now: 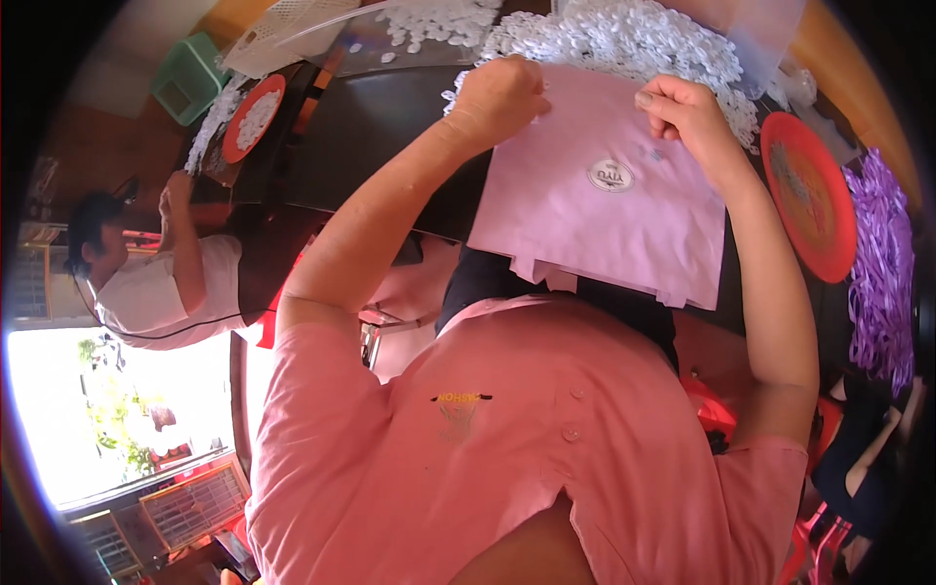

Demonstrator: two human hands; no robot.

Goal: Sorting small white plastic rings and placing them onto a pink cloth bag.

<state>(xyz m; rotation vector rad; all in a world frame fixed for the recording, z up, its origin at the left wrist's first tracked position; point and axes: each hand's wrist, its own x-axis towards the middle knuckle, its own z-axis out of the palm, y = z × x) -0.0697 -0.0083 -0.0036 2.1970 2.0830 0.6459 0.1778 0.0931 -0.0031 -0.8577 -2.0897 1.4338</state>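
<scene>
A pink cloth bag with a round printed patch lies over the dark table's near edge. Its handle tabs hang toward my lap. My left hand is closed at the bag's far left corner, with finger and thumb pressed together on the cloth. At the far right corner my right hand is also closed, its fingers curled against the fabric. A heap of small white pieces spreads just beyond the bag. They look like looped cord or plastic bits, too small to name.
A red plate with thin bits stands right, beside hanging purple ribbons. On the left are another red plate of white pieces, a green basket and a person in white. The dark table extends left.
</scene>
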